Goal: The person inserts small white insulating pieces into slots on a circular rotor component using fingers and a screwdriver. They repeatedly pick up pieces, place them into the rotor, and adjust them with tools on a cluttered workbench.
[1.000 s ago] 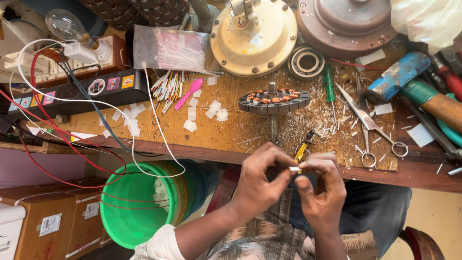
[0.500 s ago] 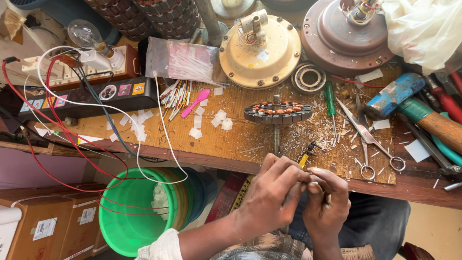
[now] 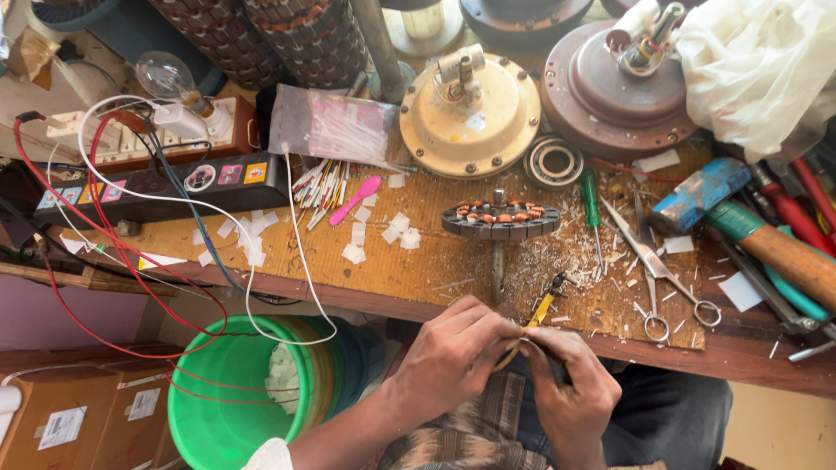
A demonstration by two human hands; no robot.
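Observation:
My left hand [image 3: 453,348] and my right hand [image 3: 570,387] meet below the front edge of the wooden bench [image 3: 418,261], over my lap. Their fingertips are pressed together on a small piece that is mostly hidden, so I cannot tell what it is. Just above the fingers, a yellow-handled hand tool [image 3: 545,305] lies at the bench edge, its black tip pointing away from me. A round stator with copper windings [image 3: 501,218] stands on its shaft on the bench, just beyond the hands.
Scissors [image 3: 653,278], a green screwdriver [image 3: 590,196] and a blue-headed hammer [image 3: 701,196] lie at the right. Behind are a cream motor housing [image 3: 466,117], a brown housing [image 3: 618,96] and a bag of sleeves [image 3: 331,126]. Red and white wires hang over a green bucket [image 3: 226,400].
Both hands stayed together at the bench edge, their fingers closing more tightly over the small piece. The view tilted, so the bench now sits lower in the picture.

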